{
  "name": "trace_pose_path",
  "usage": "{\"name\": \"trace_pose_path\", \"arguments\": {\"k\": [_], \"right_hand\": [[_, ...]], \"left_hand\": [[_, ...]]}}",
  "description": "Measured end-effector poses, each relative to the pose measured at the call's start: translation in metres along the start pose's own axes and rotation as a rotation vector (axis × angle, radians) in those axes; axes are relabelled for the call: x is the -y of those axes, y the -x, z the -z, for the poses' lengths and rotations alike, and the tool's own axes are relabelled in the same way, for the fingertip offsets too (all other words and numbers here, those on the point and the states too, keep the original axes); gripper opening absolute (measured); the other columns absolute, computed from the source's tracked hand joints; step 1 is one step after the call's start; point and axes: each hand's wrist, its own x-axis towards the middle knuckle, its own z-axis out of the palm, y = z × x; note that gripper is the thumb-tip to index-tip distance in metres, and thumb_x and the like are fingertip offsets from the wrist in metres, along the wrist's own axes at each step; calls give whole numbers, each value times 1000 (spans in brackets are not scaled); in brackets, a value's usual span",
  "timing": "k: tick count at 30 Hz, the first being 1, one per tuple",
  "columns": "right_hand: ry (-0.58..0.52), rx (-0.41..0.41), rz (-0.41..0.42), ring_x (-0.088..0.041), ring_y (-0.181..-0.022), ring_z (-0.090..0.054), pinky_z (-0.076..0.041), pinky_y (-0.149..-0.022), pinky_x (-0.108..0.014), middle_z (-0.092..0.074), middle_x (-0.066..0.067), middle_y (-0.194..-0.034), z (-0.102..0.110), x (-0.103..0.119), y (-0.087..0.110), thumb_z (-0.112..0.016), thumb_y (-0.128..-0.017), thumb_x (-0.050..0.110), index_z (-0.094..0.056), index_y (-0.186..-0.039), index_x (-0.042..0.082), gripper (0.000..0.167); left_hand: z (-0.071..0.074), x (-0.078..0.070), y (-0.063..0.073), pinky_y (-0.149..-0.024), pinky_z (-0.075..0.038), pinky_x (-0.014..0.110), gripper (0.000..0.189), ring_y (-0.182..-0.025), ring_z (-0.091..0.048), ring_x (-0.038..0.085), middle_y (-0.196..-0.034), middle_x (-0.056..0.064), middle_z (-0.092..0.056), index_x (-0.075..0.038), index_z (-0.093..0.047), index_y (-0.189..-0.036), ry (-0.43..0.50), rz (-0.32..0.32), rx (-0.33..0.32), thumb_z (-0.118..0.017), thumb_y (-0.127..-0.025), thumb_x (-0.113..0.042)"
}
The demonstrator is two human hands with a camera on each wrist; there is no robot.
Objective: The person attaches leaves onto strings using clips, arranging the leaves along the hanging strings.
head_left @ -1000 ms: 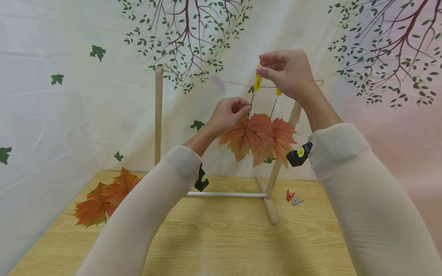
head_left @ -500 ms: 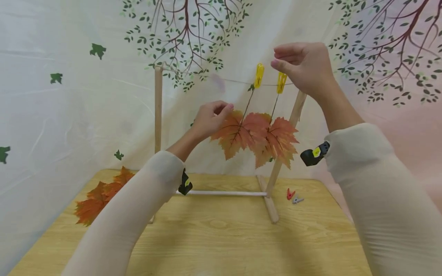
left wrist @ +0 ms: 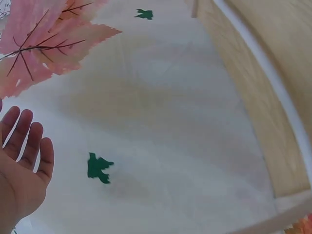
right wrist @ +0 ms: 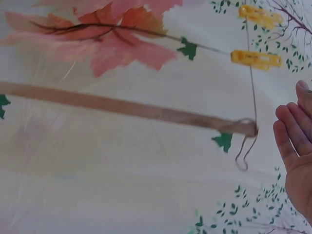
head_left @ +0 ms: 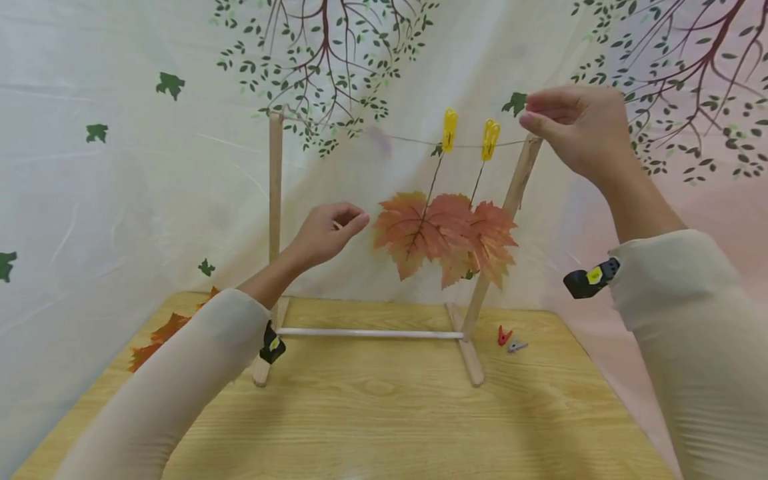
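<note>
Two orange-red maple leaves hang by their stems from a string (head_left: pixel 408 141). The left leaf (head_left: pixel 414 227) has its stem under one yellow clothespin (head_left: pixel 449 130); a second yellow clothespin (head_left: pixel 490 140) holds the right leaf (head_left: pixel 495 240), which the left one partly overlaps. My left hand (head_left: pixel 327 233) is in the air just left of the leaves, fingers loosely bent, touching nothing. Beyond the string's right end, my right hand (head_left: pixel 585 130) is raised with nothing in it. Both wrist views show relaxed fingers apart from leaves and clothespins.
The string spans a wooden frame with a left post (head_left: pixel 275 187), a right post (head_left: pixel 519 180) and a white crossbar (head_left: pixel 372 333). On the table (head_left: pixel 360 413) lie a red clothespin (head_left: pixel 504 335), a grey clothespin (head_left: pixel 517 345) and more orange leaves (head_left: pixel 165 333), partly behind my left sleeve.
My right hand has let go of the left yellow clothespin and moved right. My left hand has released the leaf stem and drawn back left and down. The leaf now hangs from the string.
</note>
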Motion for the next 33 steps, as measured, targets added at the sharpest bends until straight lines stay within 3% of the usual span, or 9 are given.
{"name": "trace_pose_path", "arguments": {"k": [4,10,15,21,25,29,33], "right_hand": [[19,-6,-38,8,-94,-63,-47,-85,-16,-72,-3,-126,4,-16,9,-69,-96,44,-69,-133,11,49],[78,-12,-136,-2,-104,-62,-48,-87,-19,-71,-3,-129,10,-48,22,-66,-97,50,-68,-135,14,52],[93,-1,-196,-4,-102,-59,-45,-80,-17,-73,0,-123,14,-78,32,-64,-97,52,-67,-135,13,55],[116,29,-233,-12,-101,-58,-43,-73,-18,-75,-2,-114,12,-111,49,-62,-98,54,-68,-133,9,57],[108,61,-270,-22,-109,-58,-43,-73,-18,-73,-4,-118,9,-132,62,-61,-97,57,-67,-133,8,60],[105,76,-276,-11,-97,-60,-45,-67,-15,-75,0,-109,4,-151,77,-62,-98,55,-68,-129,6,58],[97,92,-286,2,-85,-57,-47,-64,-14,-75,-6,-109,-3,-170,91,-62,-99,52,-69,-126,5,55]], "left_hand": [[8,12,22,-74,-53,35,28,-88,-65,20,-104,9,-74,-5,-74,-115,-19,35,53,-61,-105,-29],[18,32,51,-74,-54,35,26,-86,-66,20,-103,7,-74,-6,-74,-113,-43,41,93,-61,-105,-27],[25,49,74,-76,-55,33,23,-84,-64,18,-102,5,-73,-5,-74,-112,-58,63,119,-60,-106,-23],[31,55,99,-78,-55,33,22,-85,-63,16,-100,1,-73,-8,-75,-111,-64,88,159,-61,-105,-24],[35,60,113,-78,-55,33,22,-85,-63,16,-99,0,-72,-7,-75,-111,-65,99,165,-60,-106,-23],[41,70,127,-76,-55,31,22,-84,-63,17,-99,1,-73,-7,-76,-110,-70,129,153,-60,-106,-21],[47,81,141,-67,-55,29,20,-80,-63,18,-95,1,-72,-8,-76,-108,-66,153,152,-61,-105,-21]]}}
